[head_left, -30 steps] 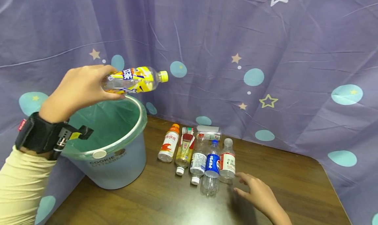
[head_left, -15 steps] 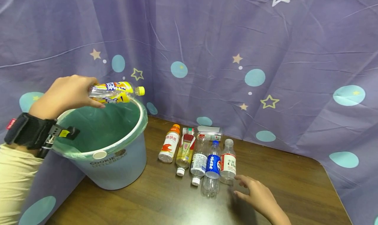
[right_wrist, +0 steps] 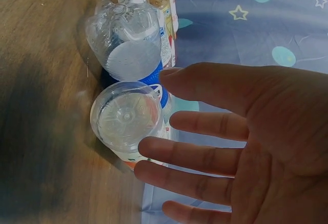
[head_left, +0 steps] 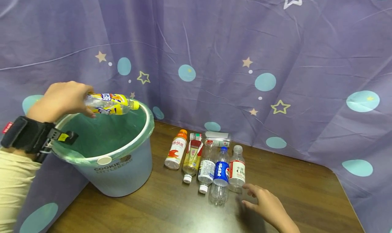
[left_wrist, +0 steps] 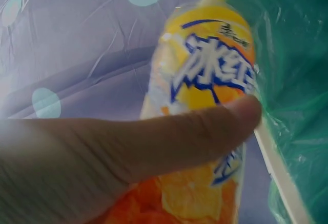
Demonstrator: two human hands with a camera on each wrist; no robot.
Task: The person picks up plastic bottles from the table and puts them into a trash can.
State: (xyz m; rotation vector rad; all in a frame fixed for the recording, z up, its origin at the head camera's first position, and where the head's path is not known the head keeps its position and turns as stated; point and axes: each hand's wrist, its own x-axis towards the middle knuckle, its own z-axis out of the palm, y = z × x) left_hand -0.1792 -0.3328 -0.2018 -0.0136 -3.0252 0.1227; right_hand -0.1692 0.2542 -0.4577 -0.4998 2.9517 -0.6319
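My left hand (head_left: 62,98) grips a yellow-labelled plastic bottle (head_left: 111,103) with a yellow cap, held sideways over the far rim of a blue bin (head_left: 122,171) lined with a green bag. In the left wrist view my thumb (left_wrist: 205,131) lies across the bottle's label (left_wrist: 210,75). My right hand (head_left: 264,205) rests open on the wooden table (head_left: 171,209), fingers spread, just in front of a clear bottle with a red and white label (head_left: 237,170). In the right wrist view that bottle's base (right_wrist: 125,119) sits next to my fingers (right_wrist: 205,126).
A row of lying bottles sits mid-table: an orange-capped one (head_left: 176,153), a red and gold one (head_left: 192,156), a clear one (head_left: 206,168), a Pepsi bottle (head_left: 220,171) and one behind (head_left: 217,137). Purple star-patterned cloth (head_left: 275,56) hangs around the table.
My left hand has carried the yellow bottle down and to the left, from above the bin to just over its far rim. The right hand has stayed put.
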